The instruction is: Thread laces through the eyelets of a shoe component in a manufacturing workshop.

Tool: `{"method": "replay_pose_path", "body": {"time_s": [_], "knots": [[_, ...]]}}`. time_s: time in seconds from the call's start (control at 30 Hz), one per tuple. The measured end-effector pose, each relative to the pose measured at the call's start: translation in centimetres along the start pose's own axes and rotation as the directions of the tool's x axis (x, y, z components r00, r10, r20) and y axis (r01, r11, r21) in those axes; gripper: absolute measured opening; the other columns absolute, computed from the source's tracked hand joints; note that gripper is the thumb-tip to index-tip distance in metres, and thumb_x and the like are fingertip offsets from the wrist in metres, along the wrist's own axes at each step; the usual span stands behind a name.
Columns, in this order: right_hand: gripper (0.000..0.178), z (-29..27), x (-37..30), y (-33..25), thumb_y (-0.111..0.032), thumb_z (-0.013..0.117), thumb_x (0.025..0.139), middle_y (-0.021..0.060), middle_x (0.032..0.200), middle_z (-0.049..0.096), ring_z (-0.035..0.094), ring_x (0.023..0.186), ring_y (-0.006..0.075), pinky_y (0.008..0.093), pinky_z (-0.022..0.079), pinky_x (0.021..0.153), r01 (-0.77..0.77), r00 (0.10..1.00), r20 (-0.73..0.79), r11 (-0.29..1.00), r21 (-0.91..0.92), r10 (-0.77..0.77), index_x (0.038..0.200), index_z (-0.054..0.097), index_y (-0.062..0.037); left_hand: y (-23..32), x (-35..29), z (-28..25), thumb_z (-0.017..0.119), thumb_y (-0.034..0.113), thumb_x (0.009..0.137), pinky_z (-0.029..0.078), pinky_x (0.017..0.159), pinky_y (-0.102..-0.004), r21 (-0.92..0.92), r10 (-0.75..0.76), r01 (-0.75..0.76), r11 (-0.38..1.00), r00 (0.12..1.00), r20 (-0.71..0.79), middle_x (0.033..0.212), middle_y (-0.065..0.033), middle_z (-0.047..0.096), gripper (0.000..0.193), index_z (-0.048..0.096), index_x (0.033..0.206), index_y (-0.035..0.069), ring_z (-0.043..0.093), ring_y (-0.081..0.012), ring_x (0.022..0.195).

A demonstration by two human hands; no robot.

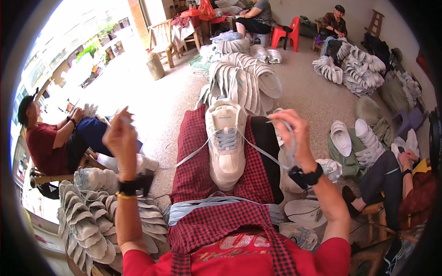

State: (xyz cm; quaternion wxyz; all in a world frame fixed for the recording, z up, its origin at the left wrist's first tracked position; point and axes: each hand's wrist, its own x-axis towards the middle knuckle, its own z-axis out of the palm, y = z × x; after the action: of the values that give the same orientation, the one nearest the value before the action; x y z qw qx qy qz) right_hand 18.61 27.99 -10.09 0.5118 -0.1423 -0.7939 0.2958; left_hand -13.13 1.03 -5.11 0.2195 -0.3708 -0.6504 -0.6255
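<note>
A cream and white sneaker [226, 158] rests on my lap over a red-and-black checked apron [189, 152], toe toward me. Pale grey-blue laces cross its tongue, and one long end runs out to each side. Raised at the left, my left hand [120, 138] is slightly blurred, its fingers pinched round a bit of the lace. The left lace end [191, 154] sags across my thigh before it fades from sight. On the other side my right hand [294, 133] pinches the right shoelace [264, 153], which loops below the fingers. A bundle of spare laces [189, 209] lies across my waist.
Stacked shoes [87, 221] stand by my left side, and more shoe rows [244, 83] lie just ahead. Loose shoes [340, 138] sit on green cloth at the right. Seated people work at left, right and back. A red chair [286, 34] and a wooden chair [162, 41] stand farther off.
</note>
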Motion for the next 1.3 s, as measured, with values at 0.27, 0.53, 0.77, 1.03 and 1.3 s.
{"method": "replay_pose_path", "body": {"time_s": [0.27, 0.53, 0.77, 1.03, 1.3], "knots": [[0.011, 6.2, 0.3, 2.0, -0.006, 0.071, 0.088, 0.0058, 0.083, 0.072, 0.063, 0.073, 0.0097, 0.0261, 0.050, 0.068, -0.164, 0.972, 0.210, 0.950, 0.264, 0.109, 0.096, 0.073, 0.0010, 0.9, -7.2, 10.5, 0.065, 0.011, 0.097, 0.050, 0.072, -0.0218, -0.173, -0.314, 0.519, 0.837, 0.715, 0.624, 0.094, -0.0029, 0.071, 0.018, 0.071, 0.110, 0.001, 0.062, -0.0073, 0.082], [0.012, 5.8, 0.2, 1.4, -0.004, 0.069, 0.084, 0.0048, 0.080, 0.070, 0.064, 0.073, 0.0088, 0.0260, 0.051, 0.068, -0.279, 0.904, 0.383, 0.940, 0.196, 0.189, 0.093, 0.071, 0.0023, 0.1, -9.1, 10.2, 0.070, 0.015, 0.095, 0.051, 0.074, -0.0205, -0.189, -0.333, 0.600, 0.777, 0.647, 0.686, 0.094, -0.0011, 0.070, 0.018, 0.070, 0.105, 0.001, 0.063, -0.0054, 0.084], [0.018, 5.8, 1.4, 2.4, -0.008, 0.071, 0.081, 0.0005, 0.080, 0.066, 0.060, 0.073, 0.0062, 0.0227, 0.049, 0.069, -0.403, 0.833, 0.500, 0.880, 0.250, 0.239, 0.094, 0.059, -0.0034, 0.4, -9.0, 10.1, 0.069, 0.013, 0.095, 0.049, 0.071, -0.0199, -0.177, -0.368, 0.646, 0.742, 0.614, 0.698, 0.093, -0.0011, 0.070, 0.016, 0.069, 0.105, 0.001, 0.062, -0.0051, 0.080], [0.027, 6.6, 3.0, 2.9, -0.007, 0.071, 0.075, 0.0039, 0.077, 0.066, 0.060, 0.071, 0.0089, 0.0272, 0.048, 0.066, -0.427, 0.782, 0.582, 0.873, 0.236, 0.225, 0.096, 0.054, -0.0016, 0.8, -8.9, 10.0, 0.069, 0.013, 0.095, 0.048, 0.068, -0.0202, -0.094, -0.403, 0.618, 0.781, 0.613, 0.680, 0.091, -0.0009, 0.070, 0.016, 0.069, 0.105, 0.001, 0.061, -0.0048, 0.078], [0.032, 5.7, 3.5, 0.0, -0.007, 0.072, 0.077, 0.0047, 0.072, 0.067, 0.061, 0.064, 0.0103, 0.0275, 0.048, 0.062, -0.343, 0.823, 0.515, 0.933, 0.113, 0.240, 0.106, 0.058, -0.0047, 0.2, -9.1, 10.4, 0.068, 0.009, 0.093, 0.049, 0.066, -0.0206, -0.185, -0.343, 0.520, 0.834, 0.751, 0.564, 0.084, 0.0004, 0.069, 0.011, 0.070, 0.099, 0.000, 0.060, -0.0042, 0.075]]}}
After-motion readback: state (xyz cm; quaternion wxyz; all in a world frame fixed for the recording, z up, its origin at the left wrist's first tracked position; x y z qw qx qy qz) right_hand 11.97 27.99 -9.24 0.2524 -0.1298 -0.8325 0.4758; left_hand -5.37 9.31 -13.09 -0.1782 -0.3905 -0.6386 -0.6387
